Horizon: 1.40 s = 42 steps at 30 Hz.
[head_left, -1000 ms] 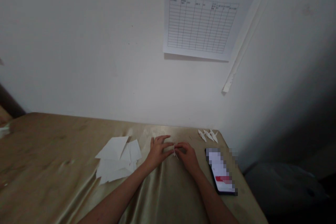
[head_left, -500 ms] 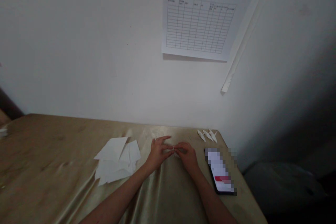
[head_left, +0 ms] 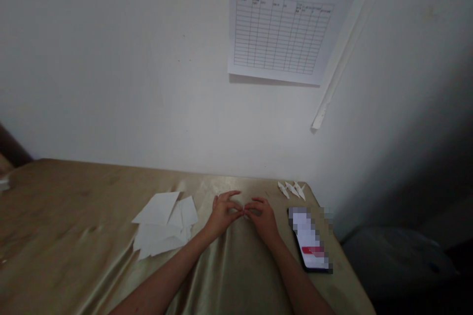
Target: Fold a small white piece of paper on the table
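My left hand (head_left: 221,212) and my right hand (head_left: 261,216) meet fingertip to fingertip on the table, covered in shiny gold cloth (head_left: 74,216). Both pinch a small folded piece of white paper (head_left: 245,214) between thumbs and forefingers; it is almost hidden by the fingers. A loose pile of white paper sheets (head_left: 164,224) lies just left of my left hand. Three small folded white paper pieces (head_left: 292,190) sit in a row near the table's far right corner.
A phone (head_left: 309,241) with a lit screen lies on the cloth right of my right hand, near the table's right edge. A printed table sheet (head_left: 283,32) hangs on the white wall. The floor right of the table is dark.
The white paper piece stuck out below my fingers a second ago; now it is folded in and barely shows. My hands have stayed in place, fingertips pressed closer together.
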{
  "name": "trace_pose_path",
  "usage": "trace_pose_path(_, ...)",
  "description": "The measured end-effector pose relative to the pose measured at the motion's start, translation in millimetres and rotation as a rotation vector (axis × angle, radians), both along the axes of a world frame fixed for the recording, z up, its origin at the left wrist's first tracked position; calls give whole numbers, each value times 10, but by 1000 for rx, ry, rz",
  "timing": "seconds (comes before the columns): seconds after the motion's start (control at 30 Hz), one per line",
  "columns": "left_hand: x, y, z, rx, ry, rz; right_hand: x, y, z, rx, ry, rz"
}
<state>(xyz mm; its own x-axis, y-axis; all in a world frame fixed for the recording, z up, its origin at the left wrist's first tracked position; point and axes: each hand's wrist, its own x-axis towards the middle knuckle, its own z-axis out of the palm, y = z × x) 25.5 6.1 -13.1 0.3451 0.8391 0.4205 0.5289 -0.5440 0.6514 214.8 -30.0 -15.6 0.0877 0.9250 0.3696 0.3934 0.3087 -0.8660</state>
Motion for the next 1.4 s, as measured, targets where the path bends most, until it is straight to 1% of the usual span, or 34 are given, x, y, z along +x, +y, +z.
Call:
trace_pose_path(0.17,19,-33,40,4,11,22,-20,4,-31,40,-34,-26)
trace_pose_path(0.37,36,-28,35,-25,8,41,-41,3,-57,68,-84,-65)
trace_pose_path(0.5,60,-42,33,-33,21,47,-52,-5,-51,82,-135,-70)
trace_pose_path(0.67,88,-76,73,-46,41,99,-81,-13,-16,123,-202,-74)
trace_pose_path(0.87,79,-99,128,-29,46,85,-104,-45,17,113,-211,-122)
trace_pose_path(1.17,85,-94,81,9,65,93,-94,-53,34,114,-230,-94)
trace_pose_path(1.4,110,-123,112,5,97,125,-157,-75,55,107,-252,-123)
